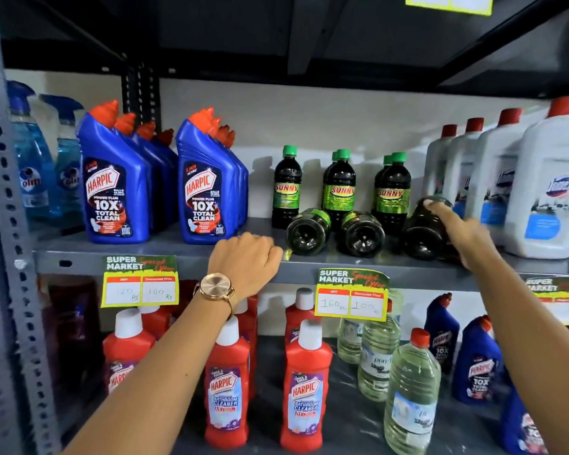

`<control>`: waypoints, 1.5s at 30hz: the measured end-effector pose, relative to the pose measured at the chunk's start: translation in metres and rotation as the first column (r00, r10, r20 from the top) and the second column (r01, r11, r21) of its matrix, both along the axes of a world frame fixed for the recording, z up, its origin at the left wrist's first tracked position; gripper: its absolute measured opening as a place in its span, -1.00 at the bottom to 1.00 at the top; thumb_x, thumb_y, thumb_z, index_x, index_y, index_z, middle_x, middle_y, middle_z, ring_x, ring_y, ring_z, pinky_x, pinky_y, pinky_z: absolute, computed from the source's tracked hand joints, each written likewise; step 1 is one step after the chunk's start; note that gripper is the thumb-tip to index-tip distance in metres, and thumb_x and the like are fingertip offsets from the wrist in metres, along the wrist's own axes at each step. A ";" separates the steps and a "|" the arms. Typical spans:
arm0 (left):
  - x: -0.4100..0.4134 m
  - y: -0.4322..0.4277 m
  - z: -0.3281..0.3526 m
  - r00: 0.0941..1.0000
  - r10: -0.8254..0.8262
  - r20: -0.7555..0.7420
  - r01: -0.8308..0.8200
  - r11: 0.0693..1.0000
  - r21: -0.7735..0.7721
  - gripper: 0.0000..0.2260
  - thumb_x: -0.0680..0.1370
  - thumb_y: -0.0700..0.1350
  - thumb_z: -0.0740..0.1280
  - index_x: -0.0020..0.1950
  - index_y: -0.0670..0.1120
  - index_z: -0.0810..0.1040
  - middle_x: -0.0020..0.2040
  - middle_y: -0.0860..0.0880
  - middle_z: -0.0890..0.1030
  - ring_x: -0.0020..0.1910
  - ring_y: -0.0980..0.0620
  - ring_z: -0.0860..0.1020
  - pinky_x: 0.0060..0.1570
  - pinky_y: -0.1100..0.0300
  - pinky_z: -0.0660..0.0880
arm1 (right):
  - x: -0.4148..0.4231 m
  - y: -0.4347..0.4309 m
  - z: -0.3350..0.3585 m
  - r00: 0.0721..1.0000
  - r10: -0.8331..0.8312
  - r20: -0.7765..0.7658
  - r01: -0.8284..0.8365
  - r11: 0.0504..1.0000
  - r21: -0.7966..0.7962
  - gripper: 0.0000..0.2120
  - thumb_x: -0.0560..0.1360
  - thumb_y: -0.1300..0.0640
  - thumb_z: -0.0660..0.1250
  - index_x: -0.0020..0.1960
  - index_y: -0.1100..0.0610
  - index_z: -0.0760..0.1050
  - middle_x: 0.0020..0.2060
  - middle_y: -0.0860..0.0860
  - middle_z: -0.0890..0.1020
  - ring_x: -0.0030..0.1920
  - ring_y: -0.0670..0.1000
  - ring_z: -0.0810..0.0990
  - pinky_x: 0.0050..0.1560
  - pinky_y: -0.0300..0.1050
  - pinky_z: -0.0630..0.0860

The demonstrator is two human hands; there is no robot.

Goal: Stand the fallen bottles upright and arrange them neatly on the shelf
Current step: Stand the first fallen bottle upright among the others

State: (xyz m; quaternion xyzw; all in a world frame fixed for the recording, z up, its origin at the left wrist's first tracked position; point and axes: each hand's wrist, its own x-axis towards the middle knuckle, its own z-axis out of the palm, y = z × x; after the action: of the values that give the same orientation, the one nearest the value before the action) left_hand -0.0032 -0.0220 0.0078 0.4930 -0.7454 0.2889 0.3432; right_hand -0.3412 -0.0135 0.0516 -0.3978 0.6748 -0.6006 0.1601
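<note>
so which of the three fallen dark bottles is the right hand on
The rightmost fallen dark bottle, beside the white bottles; the right hand rests on it, the other two lie untouched.

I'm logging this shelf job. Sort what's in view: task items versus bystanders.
Job:
fallen dark bottles
upright Sunny bottles
right hand on the rightmost fallen one
left hand

Bystanders:
blue Harpic bottles
white bottles
red Harpic bottles
price tags

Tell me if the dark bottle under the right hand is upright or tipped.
Tipped: the dark bottle lies on its side, base facing the camera.
</note>
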 end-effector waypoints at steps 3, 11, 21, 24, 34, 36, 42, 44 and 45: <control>0.000 0.001 -0.007 1.000 -0.027 -0.012 0.027 0.999 -0.019 -0.64 0.54 0.01 0.02 -0.26 -0.09 0.52 -0.21 -0.13 0.64 -0.23 -0.18 0.58 -0.37 0.11 0.24 | 0.005 0.006 0.003 0.977 -0.134 -0.164 0.115 0.986 -0.119 -0.22 0.35 -0.39 0.30 0.17 0.31 0.50 0.19 0.31 0.56 0.22 0.27 0.51 0.16 0.06 0.40; -0.001 0.005 -0.004 0.998 0.016 -0.053 -0.016 1.000 0.017 -0.63 0.54 0.02 0.05 -0.37 -0.10 0.45 -0.31 -0.15 0.62 -0.38 -0.16 0.47 -0.40 0.11 0.24 | 0.007 -0.020 0.020 0.877 -0.167 -0.451 0.117 0.984 -0.137 -0.20 0.31 -0.32 0.41 0.19 0.34 0.40 0.17 0.31 0.55 0.20 0.31 0.51 0.16 0.16 0.46; -0.001 0.003 -0.003 0.997 0.035 -0.062 -0.031 0.997 0.065 -0.69 0.52 0.02 0.05 -0.38 -0.05 0.37 -0.31 -0.12 0.60 -0.39 -0.12 0.40 -0.39 0.11 0.27 | 0.022 -0.061 0.013 0.918 -0.072 -0.390 0.076 0.997 -0.006 -0.18 0.36 -0.23 0.43 0.37 0.28 0.27 0.32 0.24 0.48 0.31 0.27 0.47 0.25 0.15 0.44; -0.002 0.004 -0.002 0.996 0.038 -0.084 -0.032 0.996 0.082 -0.69 0.53 0.00 0.08 -0.37 -0.06 0.39 -0.31 -0.12 0.59 -0.38 -0.14 0.38 -0.37 0.10 0.27 | 0.022 -0.063 0.009 0.920 0.018 -0.392 -0.015 1.000 0.011 -0.23 0.38 -0.09 0.47 0.39 0.31 0.25 0.32 0.26 0.47 0.33 0.26 0.45 0.32 0.09 0.42; -0.001 0.005 -0.004 0.998 0.033 -0.053 -0.030 0.997 0.071 -0.65 0.52 0.02 0.02 -0.29 -0.08 0.50 -0.40 -0.02 0.50 -0.39 -0.08 0.46 -0.45 0.13 0.23 | 0.007 -0.066 0.001 0.924 0.001 -0.383 0.013 0.999 0.036 -0.08 0.20 -0.27 0.52 0.34 0.27 0.35 0.28 0.24 0.46 0.30 0.28 0.46 0.32 0.14 0.43; 0.000 0.004 -0.004 0.997 0.045 -0.058 -0.040 0.996 0.079 -0.65 0.53 0.02 0.02 -0.26 -0.07 0.52 -0.37 -0.04 0.51 -0.38 -0.09 0.45 -0.44 0.13 0.23 | 0.010 -0.068 0.001 0.923 0.011 -0.385 0.007 0.999 0.045 -0.16 0.33 -0.22 0.46 0.37 0.31 0.31 0.32 0.28 0.40 0.35 0.30 0.38 0.38 0.12 0.35; 0.000 0.004 -0.003 0.997 0.071 -0.033 -0.067 0.993 0.097 -0.68 0.54 0.02 0.03 -0.23 -0.06 0.50 -0.35 -0.03 0.50 -0.40 -0.08 0.39 -0.50 0.14 0.12 | 0.005 -0.070 0.001 0.939 0.023 -0.343 -0.018 1.000 0.018 -0.39 0.36 -0.01 0.49 0.27 0.28 0.40 0.17 0.23 0.57 0.20 0.25 0.54 0.17 0.02 0.47; -0.001 0.005 -0.002 0.996 0.080 -0.027 -0.076 0.992 0.102 -0.70 0.54 0.02 0.04 -0.22 -0.04 0.50 -0.34 -0.02 0.51 -0.39 -0.07 0.38 -0.50 0.14 0.11 | 0.005 -0.069 0.001 0.919 -0.015 -0.393 0.027 0.999 0.025 -0.25 0.29 -0.10 0.54 0.30 0.27 0.38 0.22 0.23 0.54 0.23 0.26 0.52 0.25 0.08 0.47; -0.001 0.006 -0.002 0.997 0.079 -0.026 -0.076 0.992 0.105 -0.70 0.54 0.02 0.04 -0.22 -0.03 0.49 -0.34 -0.01 0.50 -0.38 -0.06 0.39 -0.50 0.14 0.12 | 0.005 -0.069 0.000 0.917 -0.020 -0.397 0.038 0.999 0.039 -0.19 0.26 -0.15 0.55 0.32 0.28 0.36 0.23 0.24 0.51 0.25 0.27 0.49 0.29 0.11 0.44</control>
State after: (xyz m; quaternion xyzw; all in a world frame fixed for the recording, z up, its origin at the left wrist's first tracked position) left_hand -0.0041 -0.0163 0.0059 0.5430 -0.7346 0.2552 0.3168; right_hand -0.3362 -0.0829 0.0516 -0.4974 0.7127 -0.4943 0.0203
